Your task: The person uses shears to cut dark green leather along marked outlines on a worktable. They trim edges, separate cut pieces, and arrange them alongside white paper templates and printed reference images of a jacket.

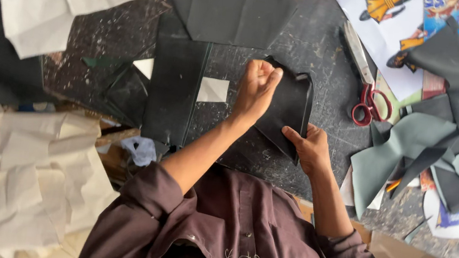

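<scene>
Left hand closed in fist, pressing on black leather piece lying on dark scuffed worktable. Right hand pinches piece's lower edge. Red-handled scissors lie near, to right. Grey-green leather scraps beyond scissors. Crumpled cream paper at left. White paper patch just left of fist.

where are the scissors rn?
In the head view the red-handled scissors lie on the dark worktable, upper right, blades partly on a printed paper sheet, just beyond the black piece that the right hand holds.
</scene>
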